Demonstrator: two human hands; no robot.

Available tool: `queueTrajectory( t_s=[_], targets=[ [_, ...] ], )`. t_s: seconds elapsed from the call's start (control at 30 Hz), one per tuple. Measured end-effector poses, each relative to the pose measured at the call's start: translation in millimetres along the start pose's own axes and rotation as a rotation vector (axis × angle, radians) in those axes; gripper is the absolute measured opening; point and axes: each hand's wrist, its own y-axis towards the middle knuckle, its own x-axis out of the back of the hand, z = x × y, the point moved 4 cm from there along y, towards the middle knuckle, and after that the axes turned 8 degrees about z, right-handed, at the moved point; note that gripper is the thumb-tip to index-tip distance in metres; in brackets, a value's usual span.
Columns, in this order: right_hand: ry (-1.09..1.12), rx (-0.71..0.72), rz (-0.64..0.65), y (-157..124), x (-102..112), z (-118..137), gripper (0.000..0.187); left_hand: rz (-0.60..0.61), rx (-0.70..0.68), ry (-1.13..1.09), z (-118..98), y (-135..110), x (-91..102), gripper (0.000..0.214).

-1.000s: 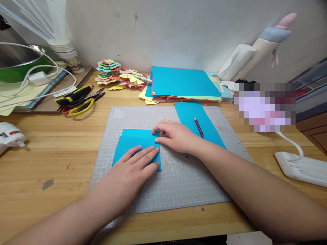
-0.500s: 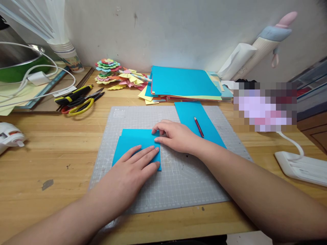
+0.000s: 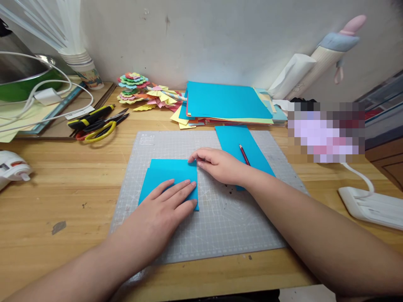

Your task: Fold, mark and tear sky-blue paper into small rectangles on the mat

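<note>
A folded piece of blue paper (image 3: pixel 170 172) lies on the grey cutting mat (image 3: pixel 195 235), one layer showing a little past the other at the top left. My left hand (image 3: pixel 168 209) rests flat on its lower right part, fingers stretched. At the paper's upper right corner is my right hand (image 3: pixel 220 165), its fingers bent and the index fingertip touching the corner. The right thumb sits just beside the edge, apart from the index tip. Behind the right wrist, a longer blue paper strip (image 3: pixel 229 138) bears a dark red pencil (image 3: pixel 243 154).
Stacked coloured paper (image 3: pixel 226 100) and paper flower pieces (image 3: pixel 134 88) stand along the wall. Scissors (image 3: pixel 102 131) and a black-yellow cutter (image 3: pixel 91 117) lie at the left. A white glue gun (image 3: pixel 14 165) sits at the left edge, a white power strip (image 3: pixel 371 205) at the right.
My right thumb has drawn back from the folded paper's right edge, and the right hand has shifted slightly upward. The left hand and the folded paper have stayed put.
</note>
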Motion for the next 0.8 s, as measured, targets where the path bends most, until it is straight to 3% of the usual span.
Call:
queueTrajectory(
  t_s=[0.8],
  targets=[
    [-0.022, -0.038, 0.007, 1.0, -0.4, 1.5, 0.019, -0.019, -0.011, 0.015, -0.8, -1.1, -0.8, 0.028]
  ],
)
